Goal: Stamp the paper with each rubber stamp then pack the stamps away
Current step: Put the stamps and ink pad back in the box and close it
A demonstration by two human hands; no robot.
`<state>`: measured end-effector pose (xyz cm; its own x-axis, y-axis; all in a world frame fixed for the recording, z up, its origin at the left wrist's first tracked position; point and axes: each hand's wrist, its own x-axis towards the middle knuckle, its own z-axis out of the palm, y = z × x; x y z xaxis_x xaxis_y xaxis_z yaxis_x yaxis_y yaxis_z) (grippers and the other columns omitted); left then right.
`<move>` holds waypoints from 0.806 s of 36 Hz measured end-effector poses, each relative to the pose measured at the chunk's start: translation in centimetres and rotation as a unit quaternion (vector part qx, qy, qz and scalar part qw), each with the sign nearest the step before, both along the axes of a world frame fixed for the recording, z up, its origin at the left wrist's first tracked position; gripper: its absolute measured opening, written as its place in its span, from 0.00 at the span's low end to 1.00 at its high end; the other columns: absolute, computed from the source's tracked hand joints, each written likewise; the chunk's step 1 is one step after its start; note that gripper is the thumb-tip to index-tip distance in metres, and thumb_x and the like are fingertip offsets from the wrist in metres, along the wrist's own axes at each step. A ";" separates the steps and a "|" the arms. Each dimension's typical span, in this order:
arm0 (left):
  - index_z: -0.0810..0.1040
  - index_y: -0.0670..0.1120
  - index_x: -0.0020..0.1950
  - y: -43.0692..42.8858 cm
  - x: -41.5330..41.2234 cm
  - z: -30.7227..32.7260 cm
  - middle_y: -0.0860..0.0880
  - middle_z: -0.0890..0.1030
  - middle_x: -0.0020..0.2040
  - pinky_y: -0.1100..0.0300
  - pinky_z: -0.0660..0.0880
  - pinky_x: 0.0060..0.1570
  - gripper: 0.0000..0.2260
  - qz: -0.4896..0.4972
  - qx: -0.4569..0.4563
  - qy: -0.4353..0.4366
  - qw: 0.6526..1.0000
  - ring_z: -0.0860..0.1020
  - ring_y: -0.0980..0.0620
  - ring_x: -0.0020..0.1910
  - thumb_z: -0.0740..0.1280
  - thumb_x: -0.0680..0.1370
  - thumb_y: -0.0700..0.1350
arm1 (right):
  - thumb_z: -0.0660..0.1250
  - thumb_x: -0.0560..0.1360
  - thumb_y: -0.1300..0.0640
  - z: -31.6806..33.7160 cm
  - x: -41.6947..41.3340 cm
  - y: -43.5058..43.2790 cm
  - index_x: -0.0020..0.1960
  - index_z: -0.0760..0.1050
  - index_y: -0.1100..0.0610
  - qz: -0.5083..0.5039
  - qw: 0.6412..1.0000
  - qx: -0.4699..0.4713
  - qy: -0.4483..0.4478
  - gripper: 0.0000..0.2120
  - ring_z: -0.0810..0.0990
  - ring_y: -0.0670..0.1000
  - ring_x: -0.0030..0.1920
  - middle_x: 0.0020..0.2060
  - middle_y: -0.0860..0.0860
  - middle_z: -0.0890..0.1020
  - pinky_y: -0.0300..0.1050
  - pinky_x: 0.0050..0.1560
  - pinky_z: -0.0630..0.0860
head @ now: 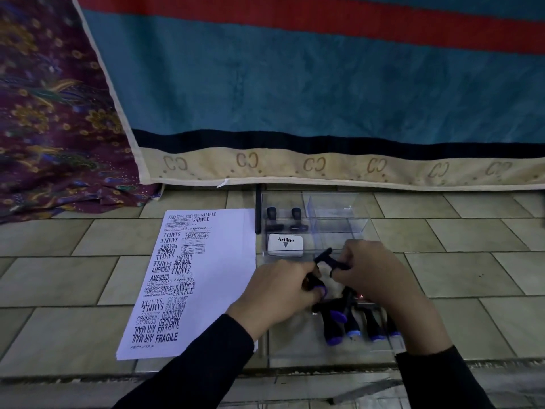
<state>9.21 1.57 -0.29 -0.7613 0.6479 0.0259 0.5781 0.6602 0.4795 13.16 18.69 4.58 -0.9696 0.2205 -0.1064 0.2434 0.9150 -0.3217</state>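
Note:
A white paper [224, 278] covered with many black stamp prints lies on the tiled floor at left. Beside it on the right sits a clear plastic organizer [336, 225]. My left hand [277, 293] is closed around a black stamp with a purple tip [320, 289]. My right hand [380, 278] grips another black rubber stamp [327, 258] by its base, just above the organizer. Several black stamps with purple ends [354, 323] lie in the near compartment under my hands. Two black stamps [283, 219] stand in the far compartment.
A white Artline ink pad [285, 245] rests in the organizer's middle section. A black pen [258, 209] lies between paper and organizer. A teal, red and cream towel [295, 84] hangs behind, with purple floral cloth [53, 113] at left.

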 end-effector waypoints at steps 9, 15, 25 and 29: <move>0.74 0.61 0.58 -1.5 -6.0 4.9 0.61 0.76 0.42 0.63 0.62 0.30 0.14 0.102 0.027 0.051 0.993 0.75 0.56 0.40 0.67 0.74 0.61 | 0.69 0.72 0.52 1.3 -4.7 0.1 0.47 0.73 0.53 -0.036 0.980 -0.077 0.177 0.08 0.77 0.47 0.35 0.38 0.47 0.81 0.39 0.30 0.70; 0.75 0.52 0.62 0.6 -10.4 3.9 0.48 0.82 0.49 0.56 0.70 0.38 0.14 0.125 -0.015 0.084 0.988 0.79 0.45 0.50 0.67 0.78 0.51 | 0.67 0.75 0.52 -1.7 -9.5 -2.1 0.53 0.73 0.55 -0.036 0.986 0.006 0.160 0.10 0.80 0.54 0.42 0.44 0.53 0.82 0.42 0.35 0.70; 0.79 0.49 0.55 3.2 -12.0 1.7 0.45 0.82 0.48 0.56 0.68 0.35 0.08 0.131 -0.096 0.089 0.983 0.80 0.44 0.47 0.63 0.79 0.46 | 0.68 0.74 0.52 -4.7 -12.7 -2.6 0.51 0.74 0.55 -0.062 0.981 0.137 0.124 0.09 0.80 0.57 0.43 0.41 0.54 0.81 0.44 0.34 0.67; 0.79 0.47 0.53 3.3 -12.5 1.2 0.44 0.81 0.48 0.56 0.66 0.35 0.07 0.144 -0.114 0.087 0.979 0.79 0.43 0.48 0.63 0.78 0.45 | 0.69 0.73 0.49 -4.8 -13.3 -2.5 0.47 0.75 0.55 -0.061 0.981 0.141 0.121 0.10 0.79 0.56 0.42 0.40 0.54 0.80 0.44 0.35 0.68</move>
